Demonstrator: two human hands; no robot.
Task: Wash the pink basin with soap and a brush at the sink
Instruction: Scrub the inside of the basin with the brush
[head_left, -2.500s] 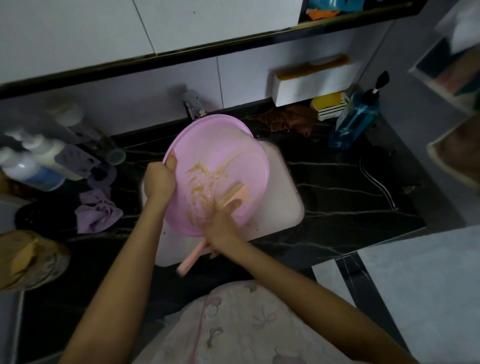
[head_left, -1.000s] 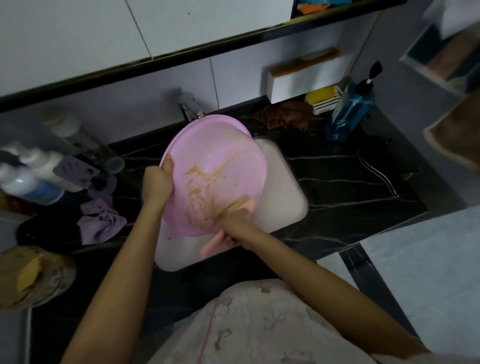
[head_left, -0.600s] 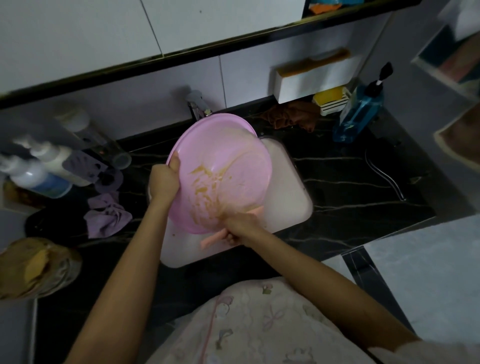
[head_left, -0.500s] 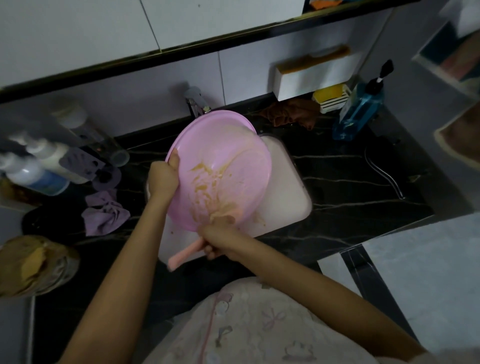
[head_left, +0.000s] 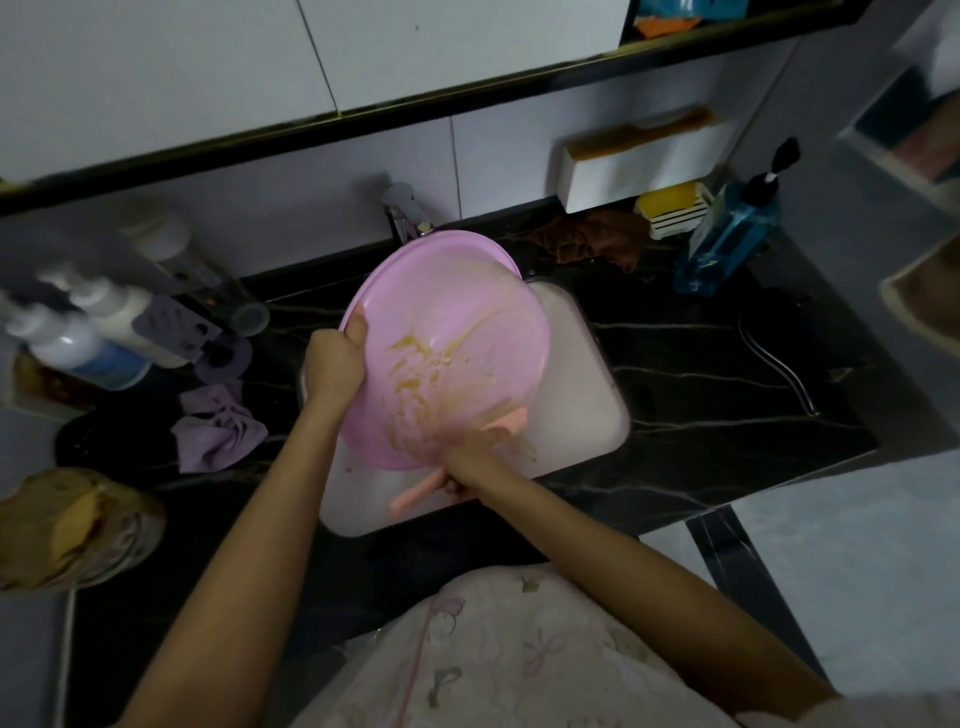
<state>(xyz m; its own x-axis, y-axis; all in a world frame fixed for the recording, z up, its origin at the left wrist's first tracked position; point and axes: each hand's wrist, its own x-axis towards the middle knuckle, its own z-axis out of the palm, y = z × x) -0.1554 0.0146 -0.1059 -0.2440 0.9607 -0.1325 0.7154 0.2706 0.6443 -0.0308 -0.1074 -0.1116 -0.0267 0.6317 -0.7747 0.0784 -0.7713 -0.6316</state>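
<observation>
The pink basin (head_left: 457, 291) is tilted on edge over the white sink (head_left: 582, 384), its inside smeared with yellow-brown streaks. My left hand (head_left: 332, 364) grips the basin's left rim, thumb inside. My right hand (head_left: 470, 454) holds a pink brush (head_left: 415, 493) by its handle. The brush head (head_left: 506, 418) lies against the basin's lower right inner wall. The tap (head_left: 402, 213) stands just behind the basin.
Black marble counter (head_left: 701, 374) surrounds the sink. White bottles (head_left: 104, 332) and a purple cloth (head_left: 218, 426) lie to the left. A blue pump bottle (head_left: 732, 234), a yellow soap in a white dish (head_left: 670, 205) and a brown cloth (head_left: 592, 239) sit at the back right.
My right hand has swept the brush back and forth across the basin's lower inside; the head now sits further right than half a second ago. My left hand keeps its hold on the rim.
</observation>
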